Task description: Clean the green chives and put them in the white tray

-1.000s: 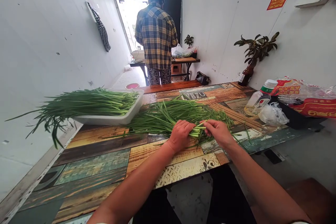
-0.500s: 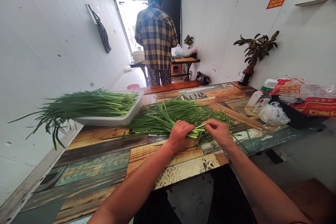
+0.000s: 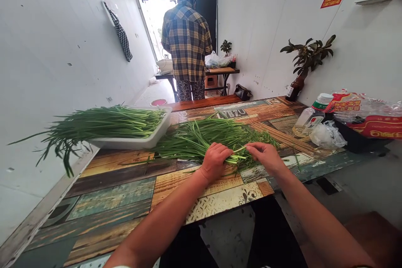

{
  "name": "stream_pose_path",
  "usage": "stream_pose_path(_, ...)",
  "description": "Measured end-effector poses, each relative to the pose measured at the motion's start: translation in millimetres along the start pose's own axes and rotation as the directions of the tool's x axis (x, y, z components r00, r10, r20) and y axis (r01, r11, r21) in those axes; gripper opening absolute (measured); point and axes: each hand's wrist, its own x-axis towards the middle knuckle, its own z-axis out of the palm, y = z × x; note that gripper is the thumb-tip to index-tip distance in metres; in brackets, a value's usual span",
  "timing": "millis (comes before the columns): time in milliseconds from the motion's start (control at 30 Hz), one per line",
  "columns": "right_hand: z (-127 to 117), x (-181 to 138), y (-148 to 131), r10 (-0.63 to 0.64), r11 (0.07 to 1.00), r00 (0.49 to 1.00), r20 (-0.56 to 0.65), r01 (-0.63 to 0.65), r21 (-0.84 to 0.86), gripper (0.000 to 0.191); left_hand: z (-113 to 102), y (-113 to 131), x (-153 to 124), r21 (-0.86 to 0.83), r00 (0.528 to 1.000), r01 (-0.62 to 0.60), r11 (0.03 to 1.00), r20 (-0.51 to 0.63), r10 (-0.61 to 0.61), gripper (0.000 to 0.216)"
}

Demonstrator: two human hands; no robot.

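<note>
Two hands were engaged with long, green, leafy stalks above the wood-patterned surface. Directions were read from the left hand, with 12 o'clock pointing away from the person.

Left hand: fingers curled round a small bunch, pale ends projecting at 3 o'clock.

Right hand: positioned at 3 o'clock, just beyond those ends. Thumb and forefinger were narrow and appeared to pinch the tip of one pale stalk, which stood slightly above the others.

Stock: a loose heap of the same greens lay on the surface, spread from 10 to 2 o'clock. A further load lay in the white tray at 10 o'clock, its leaves drooping over the rim. Thin sticks lay between 2 and 3 o'clock.

Handling (judgement): each stalk was rated very light, and the bunch light. The pale ends seemed the stiffest part and the best place for a fingertip pinch. The leaves seemed limp, likely to crease or tear under hard pressure. Smooth skins were likely to slide against one another; a snug, even wrap close behind the pale ends was therefore the preferred hold.
</note>
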Motion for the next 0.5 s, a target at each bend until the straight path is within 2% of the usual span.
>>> stream_pose_path(67, 7, 1, 4, 0.040, 0.992, 0.999, -0.013, -0.039, 0.120, 0.043, 0, 0, 0, 0.011, 1.000, -0.006, 1.000, 0.015, 0.006, 0.024)
stream_pose_path(167, 8, 5, 11, 0.045, 0.985, 0.999, -0.012, -0.042, 0.165, 0.042, 0, -1, -1, 0.042, 0.999, -0.016, 0.999, 0.042, 0.015, 0.025)
stream_pose_path(233, 5, 6, 13, 0.018, 0.993, 1.000, 0.008, -0.019, 0.113, 0.041, 0, -1, -1, 0.052, 0.998, -0.031, 0.998, 0.047, 0.028, 0.026)
stream_pose_path(400, -5, 4, 0, -0.138, 0.980, 0.983, 0.125, 0.154, -0.128, 0.033, -1, -1, 0, 0.071, 0.996, -0.047, 0.996, 0.084, 0.041, 0.028)
stream_pose_path(500, -5, 5, -4, -0.159, 0.984, 0.976, 0.151, 0.168, -0.051, 0.029, 0, 0, 0, 0.048, 0.995, -0.044, 0.998, 0.089, 0.039, 0.026)
